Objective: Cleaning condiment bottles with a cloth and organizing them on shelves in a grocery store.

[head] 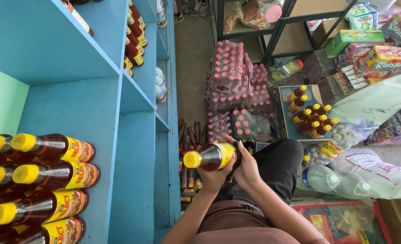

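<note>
Looking down from the head camera, both hands clasp one dark bottle [212, 157] with a yellow cap, held level above the lap beside the blue shelf [132, 180]. The left hand [214, 177] cups it from below; the right hand [248, 167] wraps its base. Full and smooth, it likely feels heavy and slippery; the labelled middle looks safest. Matching bottles [51, 176] lie at the shelf's left edge.
</note>
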